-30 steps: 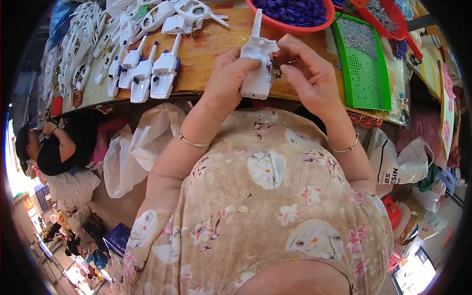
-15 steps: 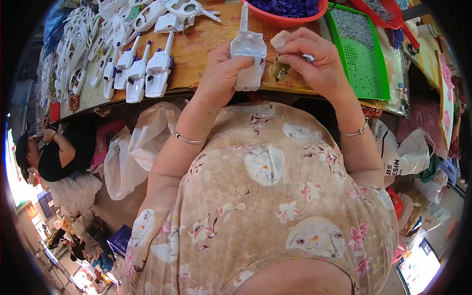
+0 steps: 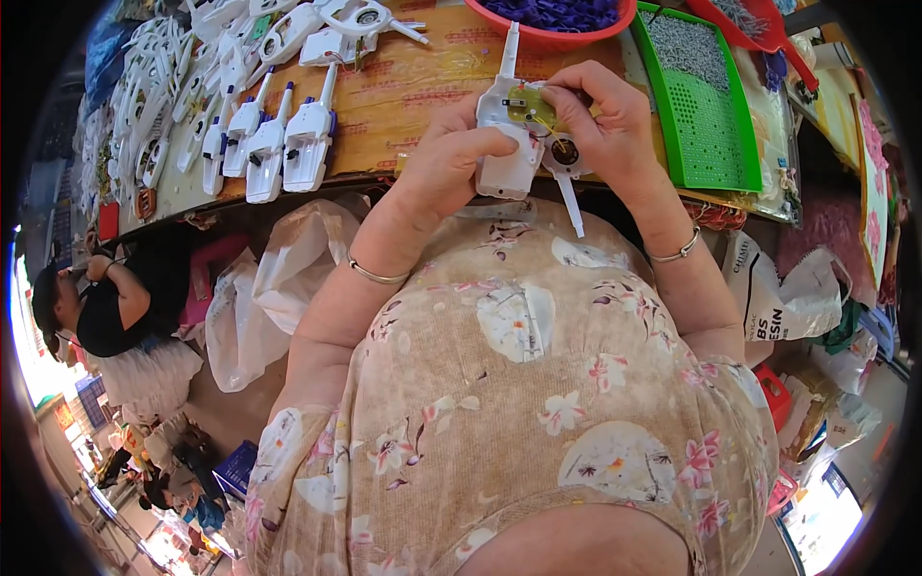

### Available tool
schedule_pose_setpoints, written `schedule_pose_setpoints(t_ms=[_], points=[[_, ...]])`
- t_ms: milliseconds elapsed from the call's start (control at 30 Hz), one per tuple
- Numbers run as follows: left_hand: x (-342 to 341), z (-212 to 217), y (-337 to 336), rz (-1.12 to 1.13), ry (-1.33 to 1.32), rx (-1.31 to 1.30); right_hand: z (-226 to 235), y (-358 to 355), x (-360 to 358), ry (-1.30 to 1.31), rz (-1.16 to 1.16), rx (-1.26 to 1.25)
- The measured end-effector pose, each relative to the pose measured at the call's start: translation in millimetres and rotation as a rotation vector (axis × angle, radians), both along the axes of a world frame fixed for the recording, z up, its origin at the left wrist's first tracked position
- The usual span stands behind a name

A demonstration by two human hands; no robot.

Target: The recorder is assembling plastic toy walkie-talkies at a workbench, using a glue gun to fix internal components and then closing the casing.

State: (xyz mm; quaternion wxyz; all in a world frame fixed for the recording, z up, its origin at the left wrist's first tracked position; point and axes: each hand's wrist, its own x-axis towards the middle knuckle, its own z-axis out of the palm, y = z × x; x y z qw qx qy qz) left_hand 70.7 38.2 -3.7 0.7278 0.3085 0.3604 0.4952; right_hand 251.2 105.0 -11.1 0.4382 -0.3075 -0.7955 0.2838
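My left hand point(image 3: 444, 152) grips a white plastic shell point(image 3: 506, 171) shaped like a toy walkie-talkie with a long antenna, its thumb lying across the front. With thumb and fingers, my right hand point(image 3: 615, 120) pinches a small greenish circuit board point(image 3: 530, 104) against the upper part of the shell. Thin wires run from the board. Below the right fingers hangs another white plastic part point(image 3: 570, 197) with a long stem and a round, dark-centred speaker point(image 3: 564, 151). Whether the board is seated in the shell I cannot tell.
Several assembled white walkie-talkie shells point(image 3: 307, 144) stand at left, beside a heap of white parts point(image 3: 154, 86). Behind my hands is a red bowl point(image 3: 576, 34) of purple pieces. A green tray point(image 3: 715, 144) of small metal screws lies right. Another person point(image 3: 115, 298) sits at far left.
The shell has shifted right and a little nearer me. My right hand has brought the circuit board over the shell's upper part, and the stemmed part with the speaker now shows below it.
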Motion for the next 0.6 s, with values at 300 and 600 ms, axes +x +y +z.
schedule_pose_setpoints(t_ms=[300, 600], points=[[5, 3, -1, -0.012, -0.065, -0.057, -4, -10, -6, 0.028, -0.087, 0.204], [9, 8, -1, 0.039, 0.081, -0.061, -4, -8, -8, -0.026, -0.119, 0.441]])
